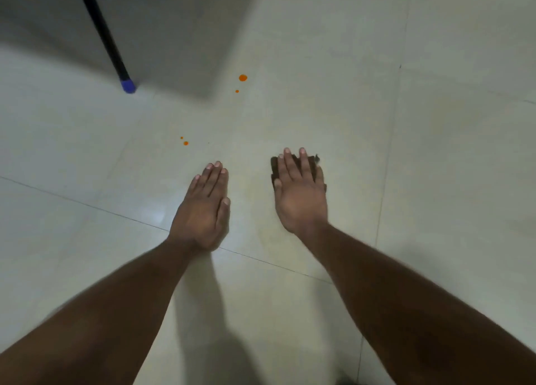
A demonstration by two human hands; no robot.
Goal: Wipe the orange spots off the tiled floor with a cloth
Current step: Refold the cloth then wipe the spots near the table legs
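The right hand (301,193) presses a small dark brown cloth (274,164) flat under straight fingers, ready to wipe, the left hand (203,210) lies open and empty for support, and the orange spots (243,78) remain ahead on the pale tiled floor (435,152).

Indoor room, likely a home
Pale glossy floor tiles (435,181) are lying under a black pole (100,31) leaning on a grey wall (174,22)

spots (243,78) orange | cloth (310,160) brown | floor (449,152) pale | pole (101,31) black, blue tip
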